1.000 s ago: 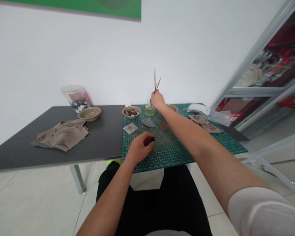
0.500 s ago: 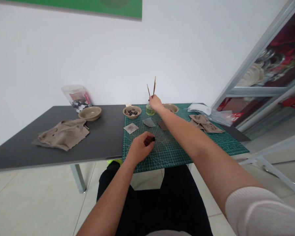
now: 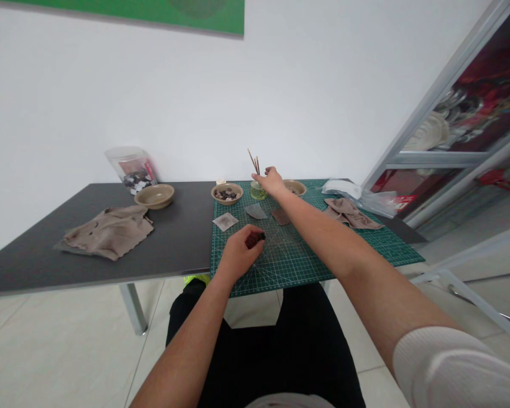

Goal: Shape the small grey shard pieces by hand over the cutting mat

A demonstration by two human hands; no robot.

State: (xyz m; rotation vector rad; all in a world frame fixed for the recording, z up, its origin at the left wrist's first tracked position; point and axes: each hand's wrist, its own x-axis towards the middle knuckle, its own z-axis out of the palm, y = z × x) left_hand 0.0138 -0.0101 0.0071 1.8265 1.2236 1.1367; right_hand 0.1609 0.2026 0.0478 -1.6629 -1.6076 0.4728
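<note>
A person's left hand [image 3: 240, 253] holds a small dark lump [image 3: 255, 240] over a green cutting mat [image 3: 289, 263]. Farther out, the right hand [image 3: 271, 181], thumb and fingers parted, partly hides a glass jar [image 3: 259, 194]; thin sticks [image 3: 258, 165] stand just left of it.

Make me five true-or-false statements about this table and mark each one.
1. The left hand holds a cloth. False: it holds a small dark object.
2. Thin sticks rise from the glass jar. True.
3. The right hand is beside the thin sticks. True.
4. The clear tub stands on the cutting mat. False: it stands on the dark tabletop.
5. A green panel is on the wall. True.
</note>
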